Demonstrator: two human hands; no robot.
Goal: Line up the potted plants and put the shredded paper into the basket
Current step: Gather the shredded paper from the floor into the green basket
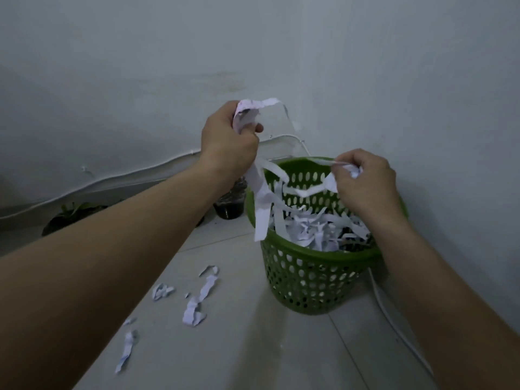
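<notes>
Above the round green plastic basket with holes (315,273), the left hand (229,136) and right hand (365,180) are both closed on long white shredded paper strips (263,198). They look ready to let go. More torn white scraps (197,302) wait on the pale tiled floor (253,347).

The left forearm (135,240) hides most of the leafy potted plant (70,213) at far left and half the dark pot (229,211), perhaps plastic; the bottom edge crops both forearms
</notes>
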